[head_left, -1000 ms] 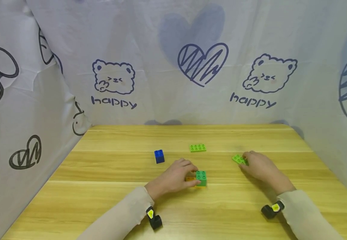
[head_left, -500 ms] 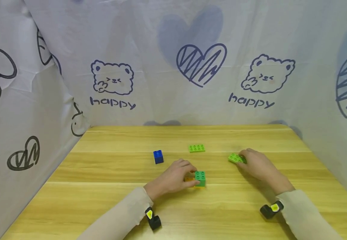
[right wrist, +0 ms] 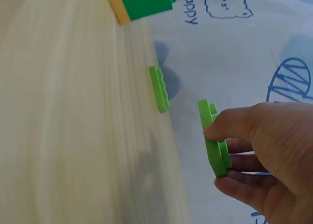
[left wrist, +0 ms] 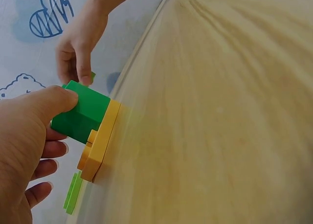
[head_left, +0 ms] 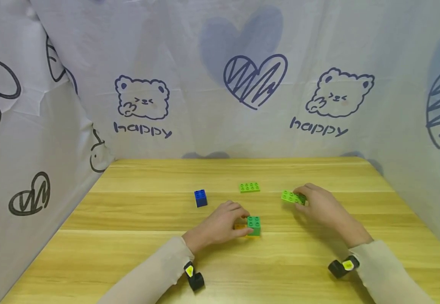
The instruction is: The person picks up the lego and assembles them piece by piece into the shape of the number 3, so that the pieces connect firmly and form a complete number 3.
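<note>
My left hand (head_left: 224, 223) pinches a green block (head_left: 253, 226) between thumb and fingers. That block is stacked on one end of a flat orange brick (left wrist: 100, 145), which lies on the table with studs showing beside the green one. At the right, my right hand (head_left: 320, 207) holds a flat lime-green brick (right wrist: 215, 141) by its edges, thumb on the near side and fingertips behind. The wrist view shows this brick raised off the table, its shadow falling below. In the head view the fingers cover its right end.
Farther back on the wooden table (head_left: 148, 253) lies a second flat lime-green brick (head_left: 250, 187). A dark blue block (head_left: 201, 198) stands to its left. A white printed cloth (head_left: 205, 126) borders the table at the back and both sides.
My right hand has lifted the flat lime-green brick and carried it a little to the left, turning it more level across the view. My left hand stays on the green block.
</note>
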`<state>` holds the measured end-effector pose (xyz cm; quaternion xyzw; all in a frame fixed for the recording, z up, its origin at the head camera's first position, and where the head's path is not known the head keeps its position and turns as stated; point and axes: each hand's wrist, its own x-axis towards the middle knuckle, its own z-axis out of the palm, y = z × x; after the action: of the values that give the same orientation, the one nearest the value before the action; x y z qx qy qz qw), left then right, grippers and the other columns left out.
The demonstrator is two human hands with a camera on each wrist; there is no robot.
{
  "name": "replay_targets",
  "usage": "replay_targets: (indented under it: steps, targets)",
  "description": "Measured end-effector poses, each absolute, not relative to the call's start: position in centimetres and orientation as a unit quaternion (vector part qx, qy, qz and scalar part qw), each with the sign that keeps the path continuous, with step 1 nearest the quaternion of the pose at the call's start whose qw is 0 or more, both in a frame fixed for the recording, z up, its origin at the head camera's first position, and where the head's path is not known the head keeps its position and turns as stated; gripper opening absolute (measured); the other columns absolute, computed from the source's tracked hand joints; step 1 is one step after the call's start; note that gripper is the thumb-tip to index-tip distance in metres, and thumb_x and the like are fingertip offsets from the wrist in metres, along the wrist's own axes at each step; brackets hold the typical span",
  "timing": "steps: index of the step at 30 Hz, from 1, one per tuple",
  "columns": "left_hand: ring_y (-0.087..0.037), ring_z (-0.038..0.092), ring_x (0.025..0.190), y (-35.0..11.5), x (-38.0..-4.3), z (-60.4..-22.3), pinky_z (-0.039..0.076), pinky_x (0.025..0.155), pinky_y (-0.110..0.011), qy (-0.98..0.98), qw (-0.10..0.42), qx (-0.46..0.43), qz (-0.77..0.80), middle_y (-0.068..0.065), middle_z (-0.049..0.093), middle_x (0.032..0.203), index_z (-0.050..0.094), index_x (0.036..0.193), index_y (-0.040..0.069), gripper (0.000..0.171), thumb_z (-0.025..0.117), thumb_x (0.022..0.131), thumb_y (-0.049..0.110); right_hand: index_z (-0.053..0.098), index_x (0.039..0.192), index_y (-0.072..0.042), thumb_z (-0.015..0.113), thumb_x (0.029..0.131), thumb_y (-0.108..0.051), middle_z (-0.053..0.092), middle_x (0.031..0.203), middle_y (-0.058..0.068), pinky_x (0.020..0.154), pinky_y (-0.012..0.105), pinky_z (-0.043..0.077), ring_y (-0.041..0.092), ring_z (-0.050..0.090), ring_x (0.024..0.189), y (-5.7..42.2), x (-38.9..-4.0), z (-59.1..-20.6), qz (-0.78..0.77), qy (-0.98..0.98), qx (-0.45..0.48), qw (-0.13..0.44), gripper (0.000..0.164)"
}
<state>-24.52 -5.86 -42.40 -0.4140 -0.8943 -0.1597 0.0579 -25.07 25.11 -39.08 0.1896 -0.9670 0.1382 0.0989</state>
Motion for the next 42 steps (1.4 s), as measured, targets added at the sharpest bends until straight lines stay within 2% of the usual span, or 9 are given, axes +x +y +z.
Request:
replay_targets:
  steps: [13,27,42]
  targets:
    - [-0.014,0.053,0.109,-5.8,-24.6,-42.4,0.043,0.096,-0.032,-0.896,0.055,-0.411,-0.160,0.004,0.063,0.115,0.064,0.123,0.013,0.048,0.059,0.095,0.052,0.067,0.116,-0.001,0.077,0.085,-0.020,0.064,0.102,0.007,0.083,0.045,0.052,0.024,0.061,0.091,23.1,-23.9,-38.0,0.143,-0.952,0.238,0.131,0.039]
    - [-0.013,0.053,0.106,-5.8,-24.6,-42.4,0.044,0.093,-0.030,-0.893,0.056,-0.414,-0.166,0.004,0.063,0.113,0.065,0.121,0.014,0.045,0.060,0.094,0.050,0.066,0.118,-0.006,0.079,0.083,-0.025,0.065,0.110,0.005,0.088,0.044,0.051,0.024,0.062,0.101,21.1,-22.6,-37.4,0.169,-0.928,0.295,0.149,0.041]
    - [-0.010,0.052,0.100,-5.8,-24.6,-42.5,0.046,0.087,-0.028,-0.893,0.034,-0.402,-0.200,0.005,0.063,0.110,0.066,0.118,0.015,0.044,0.063,0.092,0.050,0.065,0.119,-0.012,0.078,0.085,-0.028,0.064,0.115,-0.001,0.092,0.042,0.050,0.019,0.061,0.107,19.4,-21.7,-37.2,0.178,-0.922,0.327,0.109,0.040]
